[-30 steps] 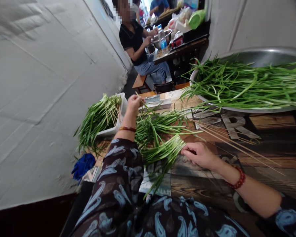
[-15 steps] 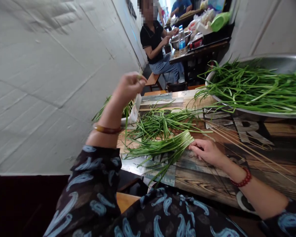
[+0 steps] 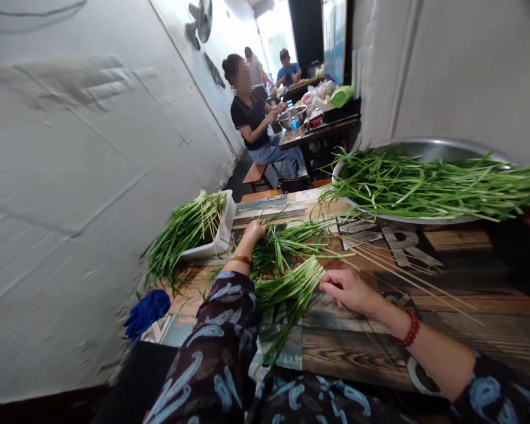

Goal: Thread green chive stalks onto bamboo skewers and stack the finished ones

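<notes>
My left hand point(image 3: 257, 229) reaches to the far left edge of a loose pile of green chives point(image 3: 287, 242) on the table; its fingers look curled, and what they hold is hidden. My right hand point(image 3: 347, 288) is closed at the pale stem ends of a chive bunch point(image 3: 291, 284), whose leaves spread left and toward me. Thin wooden skewers point(image 3: 401, 268) lie to the right of the pile. At the left, a white tray point(image 3: 226, 231) holds chives on skewers point(image 3: 189, 227), leaves hanging over its side.
A large metal basin point(image 3: 450, 150) heaped with loose chives stands at the back right. Blue cloth or gloves point(image 3: 148, 312) lie at the table's left corner. Beyond, a seated person point(image 3: 251, 121) works at another table with a bowl and a bottle point(image 3: 294, 121).
My left hand has come down from its raised position to the chive pile. My right hand stays at the bunch's stems. The view has shifted, showing the whole tray and the blue item.
</notes>
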The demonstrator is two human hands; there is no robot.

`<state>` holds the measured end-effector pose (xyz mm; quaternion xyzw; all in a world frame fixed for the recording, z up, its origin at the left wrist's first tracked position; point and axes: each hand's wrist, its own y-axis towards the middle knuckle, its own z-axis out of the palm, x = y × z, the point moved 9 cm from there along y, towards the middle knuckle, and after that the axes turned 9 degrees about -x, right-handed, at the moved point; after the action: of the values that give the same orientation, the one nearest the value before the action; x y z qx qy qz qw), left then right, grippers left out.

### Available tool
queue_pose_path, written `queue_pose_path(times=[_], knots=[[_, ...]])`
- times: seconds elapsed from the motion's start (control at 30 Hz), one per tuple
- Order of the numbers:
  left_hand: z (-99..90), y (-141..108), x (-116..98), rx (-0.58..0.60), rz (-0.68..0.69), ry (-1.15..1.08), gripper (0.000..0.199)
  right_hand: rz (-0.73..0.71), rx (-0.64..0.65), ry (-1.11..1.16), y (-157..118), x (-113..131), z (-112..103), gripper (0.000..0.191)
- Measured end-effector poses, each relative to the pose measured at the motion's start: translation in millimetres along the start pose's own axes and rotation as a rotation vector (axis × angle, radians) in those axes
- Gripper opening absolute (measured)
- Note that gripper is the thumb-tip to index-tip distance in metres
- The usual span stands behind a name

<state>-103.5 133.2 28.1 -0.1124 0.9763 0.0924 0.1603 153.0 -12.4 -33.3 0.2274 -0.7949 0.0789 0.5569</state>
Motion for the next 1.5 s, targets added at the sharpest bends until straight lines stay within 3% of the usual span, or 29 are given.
queue_pose_path(times=[0.13, 0.27, 0.37, 0.47, 0.53, 0.6, 0.67, 0.77, 0.8, 0.9, 0.97, 1.03, 1.13, 1.27, 1.5], knots=[[-9.4, -2.5, 7.5, -0.119, -0.02, -0.004, 0.019, -0.025, -0.021, -0.007, 0.3, 4.0, -3.5, 0.022], [-44.4, -8.7, 4.1, -0.314, 0.003, -0.034, 0.017, -0.015, -0.006, -0.007, -0.6, 3.2, -3.0, 0.023], [-87.2, -19.0, -12.4, -0.46, 0.067, -0.091, 0.026, 0.003, -0.001, -0.007, -1.2, 0.8, -2.4, 0.024], [-150.8, -37.4, -43.7, -0.709, 0.23, -0.21, 0.051, 0.024, 0.01, 0.017, -1.8, -1.7, -1.0, 0.023], [-185.6, -45.0, -65.2, -0.815, 0.316, -0.189, 0.048, 0.042, 0.016, 0.049, -2.2, -3.0, -0.1, 0.023], [-201.7, -42.4, -87.1, -0.828, 0.41, -0.086, 0.038, 0.062, 0.027, 0.065, -2.6, -4.2, 0.9, 0.024], [-192.0, -26.7, -100.9, -0.737, 0.474, 0.015, 0.035, 0.076, 0.032, 0.049, -2.7, -5.0, 1.2, 0.023], [-133.6, 11.4, -98.5, -0.484, 0.487, 0.108, 0.034, 0.078, 0.033, 0.027, -2.1, -4.9, 0.9, 0.025], [-99.3, 28.0, -87.9, -0.311, 0.426, 0.191, 0.037, 0.078, 0.035, 0.03, -1.9, -4.9, 1.0, 0.025], [-24.4, 62.7, -54.2, -0.119, 0.325, 0.235, 0.038, 0.084, 0.039, 0.037, -1.2, -5.1, 1.2, 0.024], [11.0, 81.4, -31.7, -0.071, 0.278, 0.244, 0.035, 0.091, 0.041, 0.039, -1.0, -4.8, 1.0, 0.022], [35.0, 96.9, -11.3, -0.046, 0.233, 0.251, 0.028, 0.104, 0.044, 0.047, -0.9, -4.5, 1.1, 0.022], [54.2, 111.9, 8.8, -0.038, 0.198, 0.251, 0.029, 0.119, 0.045, 0.057, -0.3, -4.4, 1.0, 0.021], [62.9, 116.9, 19.2, -0.032, 0.177, 0.248, 0.03, 0.126, 0.042, 0.083, 1.3, -6.5, 1.4, 0.019], [49.2, 113.7, 1.9, -0.058, 0.203, 0.237, 0.038, 0.12, 0.008, 0.108, 4.8, -5.4, 1.5, 0.018]])
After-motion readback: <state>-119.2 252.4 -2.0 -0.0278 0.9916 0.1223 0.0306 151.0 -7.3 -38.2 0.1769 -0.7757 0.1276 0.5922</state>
